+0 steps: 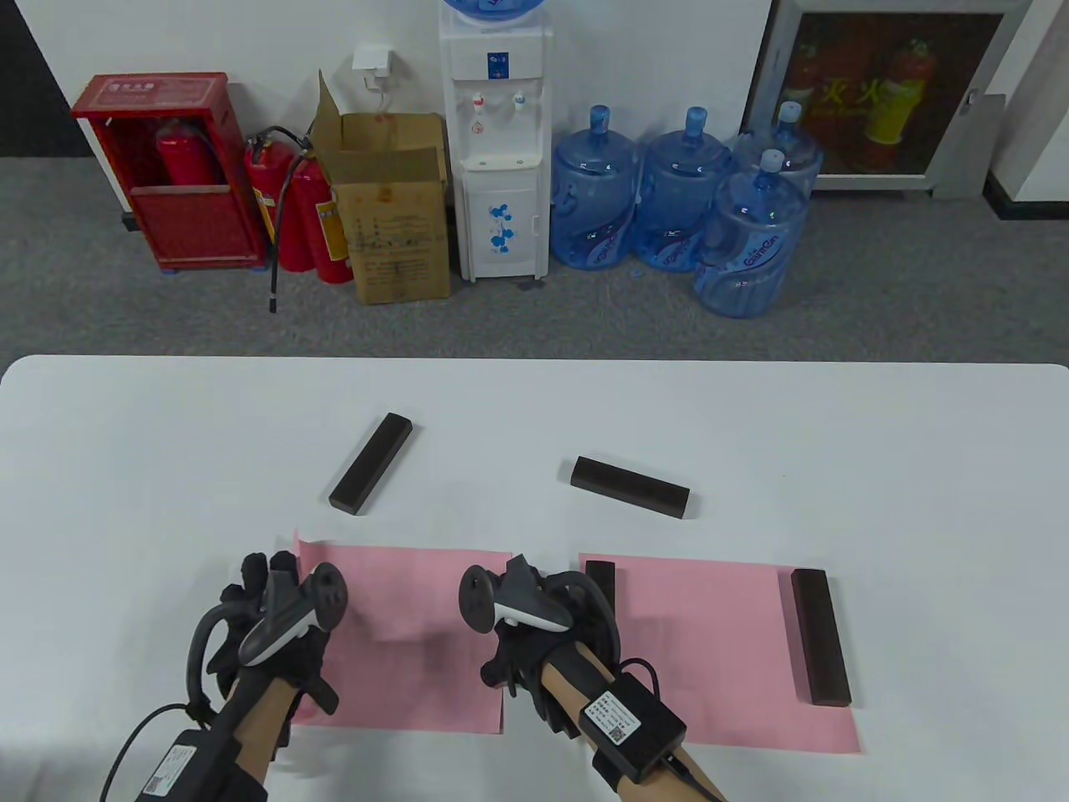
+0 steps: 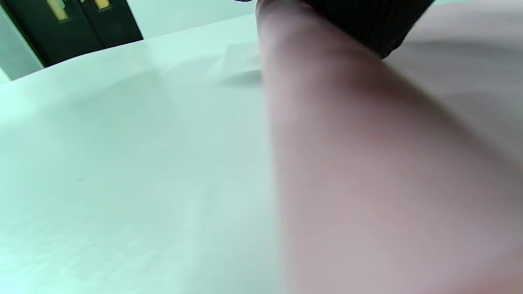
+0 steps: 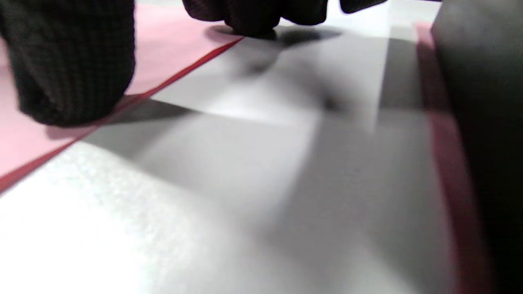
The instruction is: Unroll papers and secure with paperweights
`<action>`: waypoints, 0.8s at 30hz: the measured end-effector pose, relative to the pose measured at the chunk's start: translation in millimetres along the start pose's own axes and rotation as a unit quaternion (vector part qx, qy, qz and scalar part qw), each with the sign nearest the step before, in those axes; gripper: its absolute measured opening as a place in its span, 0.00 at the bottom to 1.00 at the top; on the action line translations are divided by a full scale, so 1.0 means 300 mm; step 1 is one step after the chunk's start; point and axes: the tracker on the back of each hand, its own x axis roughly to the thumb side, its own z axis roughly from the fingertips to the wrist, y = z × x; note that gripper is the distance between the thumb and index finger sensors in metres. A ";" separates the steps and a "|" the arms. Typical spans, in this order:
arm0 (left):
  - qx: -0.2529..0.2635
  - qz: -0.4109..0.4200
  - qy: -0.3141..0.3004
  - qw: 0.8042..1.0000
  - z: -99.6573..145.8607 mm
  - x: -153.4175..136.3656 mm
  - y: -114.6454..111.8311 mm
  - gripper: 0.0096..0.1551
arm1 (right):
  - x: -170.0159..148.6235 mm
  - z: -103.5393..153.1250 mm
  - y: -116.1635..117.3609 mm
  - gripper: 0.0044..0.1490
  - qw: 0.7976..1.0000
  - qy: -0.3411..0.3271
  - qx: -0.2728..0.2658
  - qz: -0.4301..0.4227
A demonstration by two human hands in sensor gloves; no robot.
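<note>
Two pink papers lie flat near the table's front edge. My left hand [image 1: 271, 585] presses the left edge of the left paper [image 1: 409, 643], and my right hand [image 1: 559, 601] presses its right edge. In the right wrist view, gloved fingertips [image 3: 73, 73] rest on this paper's edge [image 3: 171, 53]. The right paper [image 1: 710, 652] is held by a dark paperweight [image 1: 600, 585] on its left edge and another [image 1: 820, 637] on its right edge. Two loose dark paperweights lie farther back, one on the left [image 1: 372, 462] and one in the middle [image 1: 631, 487]. Neither hand holds anything.
The white table [image 1: 919, 468] ends at a far edge. Beyond it on the floor stand a water dispenser [image 1: 497, 142], water jugs [image 1: 676, 192], a cardboard box [image 1: 392, 209] and fire extinguishers [image 1: 292, 209].
</note>
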 end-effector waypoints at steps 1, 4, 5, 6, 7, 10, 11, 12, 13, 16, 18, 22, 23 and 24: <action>-0.002 0.011 0.005 1.000 -0.006 -0.028 -0.003 0.28 | 0.000 0.000 0.000 0.63 1.000 0.000 0.001 0.001; -0.013 0.042 0.015 0.999 -0.020 -0.102 -0.010 0.28 | 0.001 0.001 -0.001 0.63 1.000 0.002 0.003 0.004; -0.020 0.053 0.018 0.998 -0.026 -0.131 -0.015 0.29 | 0.001 0.001 -0.001 0.63 1.000 0.003 0.003 0.005; -0.035 0.068 0.013 0.997 -0.032 -0.158 -0.021 0.29 | 0.001 0.001 -0.001 0.63 1.000 0.003 0.004 0.005; -0.047 0.084 0.009 0.995 -0.036 -0.180 -0.028 0.30 | 0.001 0.001 -0.001 0.63 1.000 0.003 0.005 0.005; -0.071 0.124 -0.011 0.990 -0.048 -0.232 -0.051 0.32 | 0.003 0.001 -0.002 0.63 1.000 0.005 0.006 0.007; -0.075 0.129 -0.011 0.989 -0.052 -0.251 -0.061 0.32 | 0.004 0.001 -0.002 0.63 1.000 0.005 0.007 0.008; -0.073 0.132 -0.014 0.988 -0.054 -0.261 -0.068 0.32 | 0.004 0.001 -0.002 0.63 1.000 0.006 0.008 0.009; -0.071 0.137 -0.024 0.988 -0.058 -0.269 -0.079 0.33 | 0.005 0.001 -0.003 0.63 1.000 0.006 0.009 0.010; -0.075 0.156 -0.032 0.984 -0.059 -0.279 -0.089 0.34 | 0.007 0.001 -0.005 0.63 1.000 0.009 0.012 0.014; -0.077 0.147 -0.031 0.986 -0.057 -0.276 -0.083 0.34 | 0.010 0.000 -0.008 0.63 1.000 0.010 0.015 0.019; -0.077 0.145 -0.032 0.986 -0.057 -0.276 -0.083 0.34 | -0.016 -0.009 -0.045 0.61 0.999 0.003 0.039 -0.012; -0.078 0.147 -0.034 0.985 -0.057 -0.279 -0.085 0.34 | -0.032 -0.014 -0.062 0.60 0.999 0.000 0.038 -0.031; -0.079 0.154 -0.035 0.984 -0.058 -0.282 -0.088 0.34 | -0.067 -0.021 -0.094 0.60 0.997 0.015 0.039 -0.059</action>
